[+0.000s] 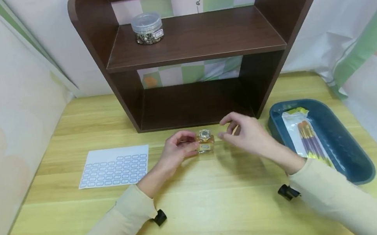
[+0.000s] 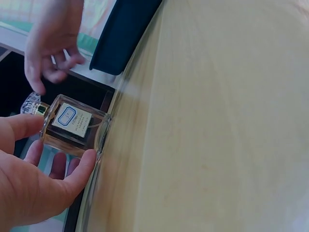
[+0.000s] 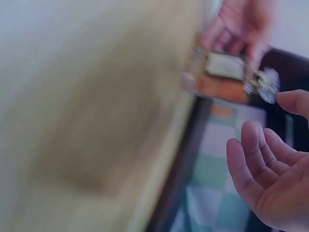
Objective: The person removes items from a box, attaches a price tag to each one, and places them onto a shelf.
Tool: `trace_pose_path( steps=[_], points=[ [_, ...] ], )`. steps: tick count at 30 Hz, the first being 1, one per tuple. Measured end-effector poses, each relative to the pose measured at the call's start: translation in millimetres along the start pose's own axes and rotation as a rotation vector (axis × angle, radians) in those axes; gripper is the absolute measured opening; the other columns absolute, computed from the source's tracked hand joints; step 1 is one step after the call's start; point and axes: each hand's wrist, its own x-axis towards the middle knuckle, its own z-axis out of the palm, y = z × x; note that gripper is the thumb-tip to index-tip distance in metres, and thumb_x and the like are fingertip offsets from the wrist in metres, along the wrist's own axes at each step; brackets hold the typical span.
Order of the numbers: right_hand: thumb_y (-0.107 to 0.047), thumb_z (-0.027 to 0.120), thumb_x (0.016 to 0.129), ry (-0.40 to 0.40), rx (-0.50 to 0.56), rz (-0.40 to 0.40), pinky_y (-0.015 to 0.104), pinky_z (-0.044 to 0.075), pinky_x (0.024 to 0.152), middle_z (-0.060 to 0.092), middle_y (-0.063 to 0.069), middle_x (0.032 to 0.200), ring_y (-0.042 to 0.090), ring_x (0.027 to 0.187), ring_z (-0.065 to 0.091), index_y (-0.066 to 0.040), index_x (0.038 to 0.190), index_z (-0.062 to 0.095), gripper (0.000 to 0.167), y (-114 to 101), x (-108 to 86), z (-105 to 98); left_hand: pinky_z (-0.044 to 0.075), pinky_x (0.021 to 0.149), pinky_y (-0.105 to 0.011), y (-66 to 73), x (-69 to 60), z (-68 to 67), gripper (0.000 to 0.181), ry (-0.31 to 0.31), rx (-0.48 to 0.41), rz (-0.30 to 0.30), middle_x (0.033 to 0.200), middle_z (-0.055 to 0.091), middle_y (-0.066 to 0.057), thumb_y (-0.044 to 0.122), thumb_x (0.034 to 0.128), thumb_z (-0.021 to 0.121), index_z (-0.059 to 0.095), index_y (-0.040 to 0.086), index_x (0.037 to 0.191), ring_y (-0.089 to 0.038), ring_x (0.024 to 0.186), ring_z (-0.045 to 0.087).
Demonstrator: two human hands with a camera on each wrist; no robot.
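A small square perfume bottle [image 1: 205,145] with amber liquid and a clear faceted cap [image 1: 205,134] stands upright on the table in front of the shelf. My left hand [image 1: 175,151] grips its left side between thumb and fingers. In the left wrist view, a small blue-bordered label [image 2: 67,116] lies on the bottle's pale front panel. My right hand [image 1: 248,133] is just right of the bottle, fingers loosely bent and apart from it, holding nothing. A white sheet of blue-bordered labels [image 1: 113,169] lies left of my left hand.
A dark brown shelf [image 1: 197,46] stands behind the bottle, with a lidded clear jar [image 1: 147,29] on its middle board. At the right, a dark blue tray [image 1: 351,152] holds a packet of purple-handled brushes [image 1: 307,138].
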Motion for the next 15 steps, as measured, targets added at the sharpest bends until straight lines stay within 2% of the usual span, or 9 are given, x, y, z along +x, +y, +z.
trace_pose_path(
  steps=[7, 12, 15],
  points=[
    [-0.029, 0.069, 0.097, 0.122, 0.033, 0.003, 0.025, 0.051, 0.062, 0.07, 0.004, 0.1, 0.016, 0.081, 0.064, -0.01, 0.114, 0.067, 0.025, -3.7, -2.7, -47.7, 0.059, 0.084, -0.034, 0.6, -1.3, -2.5, 0.042, 0.002, 0.046, 0.023, 0.114, 0.062, -0.015, -0.012, 0.082, 0.07, 0.061, -0.004, 0.122, -0.023, 0.102, 0.062],
    [-0.031, 0.067, 0.098, 0.281, 0.075, 0.062, 0.017, 0.05, 0.073, 0.067, 0.001, 0.112, 0.01, 0.097, 0.06, -0.01, 0.119, 0.067, 0.029, -2.1, -2.6, -79.3, 0.058, 0.085, -0.033, 0.1, -1.8, -1.9, 0.043, 0.004, 0.059, 0.029, 0.116, 0.063, -0.015, -0.011, 0.0817, 0.072, 0.061, -0.002, 0.122, -0.027, 0.106, 0.061],
    [-0.033, 0.067, 0.097, 0.396, 0.124, 0.132, 0.015, 0.047, 0.082, 0.065, -0.001, 0.117, 0.008, 0.107, 0.057, -0.012, 0.122, 0.067, 0.032, -1.1, -1.6, -98.7, 0.058, 0.086, -0.033, -0.6, -2.2, -1.0, 0.044, 0.013, 0.071, 0.036, 0.117, 0.064, -0.015, -0.011, 0.0813, 0.073, 0.062, -0.001, 0.122, -0.028, 0.107, 0.061]
  ],
)
